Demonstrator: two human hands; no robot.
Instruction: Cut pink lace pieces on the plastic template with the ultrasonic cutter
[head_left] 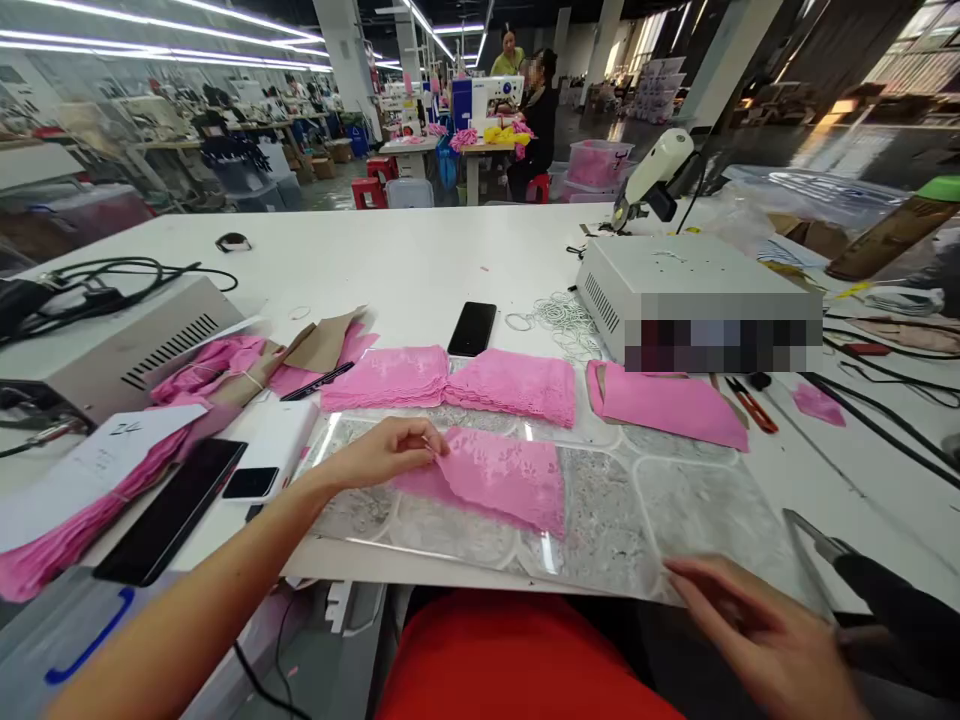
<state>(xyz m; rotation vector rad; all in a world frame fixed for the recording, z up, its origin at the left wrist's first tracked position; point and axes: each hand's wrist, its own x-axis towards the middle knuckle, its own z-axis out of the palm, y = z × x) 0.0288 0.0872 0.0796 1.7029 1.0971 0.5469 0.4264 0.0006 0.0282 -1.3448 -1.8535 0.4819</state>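
My left hand (pixel 401 450) pinches the upper left corner of a pink lace fabric piece (pixel 510 475). That piece lies partly folded on the clear, marble-patterned sheet (pixel 592 510). At the table's front edge, right of the lace, my right hand (pixel 757 620) has its thumb and fingertips together in a blurred pinch. Whatever it may hold is hidden or too small to make out. Beside it is a tool with a black handle (pixel 885 585) and a grey metal end. Two pink lace stacks (pixel 386 378) (pixel 517 385) lie just behind the held piece.
Pink fabric pieces (pixel 671 400) lie right of the stacks, near orange-handled scissors (pixel 752 405). A phone (pixel 472 328) and tangled pale cord (pixel 562 325) are farther back. Grey metal boxes stand left (pixel 135 345) and right (pixel 675 270), with cables about. Other people sit or stand beyond.
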